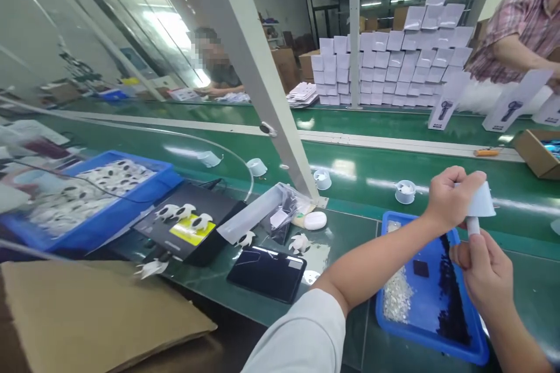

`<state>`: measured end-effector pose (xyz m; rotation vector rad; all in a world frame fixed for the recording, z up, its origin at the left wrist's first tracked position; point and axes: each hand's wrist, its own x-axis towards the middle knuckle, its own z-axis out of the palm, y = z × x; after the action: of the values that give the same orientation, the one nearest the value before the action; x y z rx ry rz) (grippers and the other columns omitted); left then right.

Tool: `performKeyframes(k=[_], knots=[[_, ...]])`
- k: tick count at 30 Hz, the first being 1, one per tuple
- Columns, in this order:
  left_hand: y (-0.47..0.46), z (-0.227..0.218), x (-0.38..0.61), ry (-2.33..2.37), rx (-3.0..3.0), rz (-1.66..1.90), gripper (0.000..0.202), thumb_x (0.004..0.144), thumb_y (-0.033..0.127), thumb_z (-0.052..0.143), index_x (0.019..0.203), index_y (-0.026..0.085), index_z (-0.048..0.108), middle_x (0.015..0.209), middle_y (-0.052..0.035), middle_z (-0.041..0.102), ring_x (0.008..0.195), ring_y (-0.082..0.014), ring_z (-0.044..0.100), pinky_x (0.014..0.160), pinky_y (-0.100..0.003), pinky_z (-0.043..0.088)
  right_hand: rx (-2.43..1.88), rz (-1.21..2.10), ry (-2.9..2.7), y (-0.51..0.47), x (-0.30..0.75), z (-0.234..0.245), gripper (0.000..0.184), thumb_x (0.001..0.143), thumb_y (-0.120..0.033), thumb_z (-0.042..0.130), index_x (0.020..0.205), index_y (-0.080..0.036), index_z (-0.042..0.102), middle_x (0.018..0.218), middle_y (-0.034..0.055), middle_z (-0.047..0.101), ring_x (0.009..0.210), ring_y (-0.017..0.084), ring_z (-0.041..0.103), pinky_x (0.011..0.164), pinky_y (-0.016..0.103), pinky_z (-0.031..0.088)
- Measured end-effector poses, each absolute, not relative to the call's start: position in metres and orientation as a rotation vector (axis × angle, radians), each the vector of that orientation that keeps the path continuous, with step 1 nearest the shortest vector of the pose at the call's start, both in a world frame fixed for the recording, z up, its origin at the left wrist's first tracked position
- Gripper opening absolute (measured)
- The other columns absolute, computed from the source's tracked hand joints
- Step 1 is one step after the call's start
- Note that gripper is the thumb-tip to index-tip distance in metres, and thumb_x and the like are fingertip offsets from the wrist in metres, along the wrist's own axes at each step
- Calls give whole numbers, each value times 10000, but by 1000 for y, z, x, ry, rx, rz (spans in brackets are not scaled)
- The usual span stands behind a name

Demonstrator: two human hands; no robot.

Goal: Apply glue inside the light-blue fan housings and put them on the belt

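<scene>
My left hand [452,198] is closed around a light-blue plastic cup [482,201], which is tilted over with its wide end downward. Just below, my right hand [487,274] pinches a short white cylindrical piece [473,226] whose upper end meets the cup's underside; whether it goes inside is hidden. Both hands are above the right side of a blue tray [380,303]. In that tray lie small whitish pieces [397,297] on the left, a dark square [420,268] in the middle and many small black pieces [452,309] on the right.
Several similar cups, one being a filled cup [405,192], stand along the green conveyor [359,186]. A slanted metal post [280,145] rises left of my hands. Leftward are a black tablet [268,273], a black box [192,245] and a blue bin [170,178]. A co-worker's arm [520,55] is opposite.
</scene>
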<state>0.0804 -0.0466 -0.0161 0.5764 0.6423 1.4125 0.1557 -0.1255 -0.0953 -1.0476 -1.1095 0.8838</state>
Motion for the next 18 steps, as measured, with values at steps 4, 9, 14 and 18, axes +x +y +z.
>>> performKeyframes(k=[4, 9, 14, 18], knots=[[-44, -26, 82, 478, 745, 1475, 566, 745, 488, 711, 515, 176, 299, 497, 76, 279, 477, -30, 260, 464, -210, 221, -1006, 895, -1106, -125, 154, -90, 380, 866, -552, 609, 921, -179, 652, 442, -114, 264, 391, 70, 237, 408, 248, 249], [-41, -33, 84, 507, 1022, 1327, 471, 697, 520, 748, 706, 193, 409, 691, 53, 471, 583, -46, 441, 528, -181, 364, -1027, 853, -1096, -120, 158, -88, 393, 878, -563, 580, 966, -185, 638, 440, -120, 254, 386, 69, 221, 404, 244, 237], [-23, -20, 51, 781, 1429, 1075, 444, 732, 402, 746, 833, 220, 353, 752, 51, 466, 627, -67, 508, 576, -200, 410, -1189, 760, -1229, -115, 164, -91, 401, 867, -556, 568, 993, -185, 652, 487, -90, 327, 426, 85, 290, 411, 247, 230], [0, -11, -1, 1238, 1653, 1006, 532, 721, 350, 741, 1049, 223, 342, 856, 3, 519, 733, -150, 581, 692, -294, 479, -1290, 749, -1328, -115, 159, -92, 323, 838, -416, 605, 1086, -210, 592, 498, -101, 371, 429, 96, 319, 424, 247, 250]])
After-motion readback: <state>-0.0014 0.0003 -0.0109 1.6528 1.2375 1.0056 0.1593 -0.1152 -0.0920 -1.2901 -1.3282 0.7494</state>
